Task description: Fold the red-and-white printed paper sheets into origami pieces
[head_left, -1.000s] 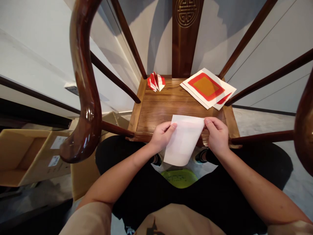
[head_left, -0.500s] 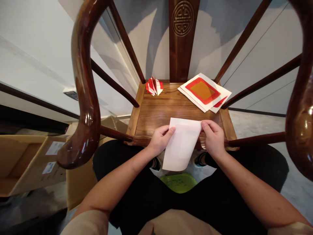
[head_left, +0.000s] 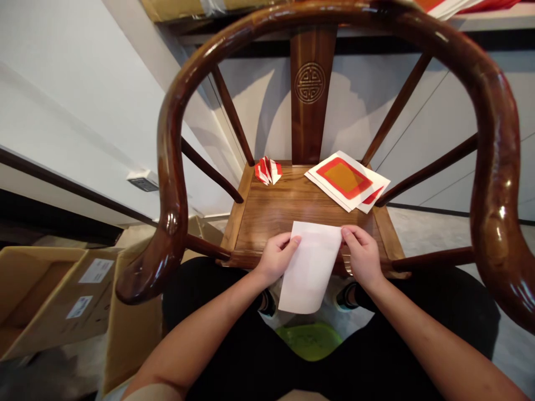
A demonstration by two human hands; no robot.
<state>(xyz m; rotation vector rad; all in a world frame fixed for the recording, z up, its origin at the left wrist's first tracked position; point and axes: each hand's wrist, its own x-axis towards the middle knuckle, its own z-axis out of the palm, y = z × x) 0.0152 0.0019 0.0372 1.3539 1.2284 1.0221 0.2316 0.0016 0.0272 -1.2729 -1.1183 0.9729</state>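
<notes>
A sheet of paper [head_left: 311, 267], its white side facing me, is held between my two hands over the front edge of the wooden chair seat [head_left: 271, 214]. My left hand [head_left: 278, 257] pinches its left edge, thumb on top. At the upper right corner, my right hand [head_left: 361, 253] grips the paper between thumb and fingers. Behind it on the seat lies a small stack of white sheets [head_left: 346, 179] printed in red and orange. A folded red and white paper piece [head_left: 268, 170] rests at the seat's back left.
The chair's curved armrest [head_left: 172, 167] rises around the seat. Open cardboard boxes [head_left: 90, 301] stand on the floor at left. A green basin [head_left: 311, 341] sits below, between my legs. Behind the chair is a shelf with a box [head_left: 179, 10] and red papers [head_left: 493, 5].
The view has tipped upward, bringing the top rail and the shelf into sight. My hands keep the same grip on the paper, which looks almost unchanged.
</notes>
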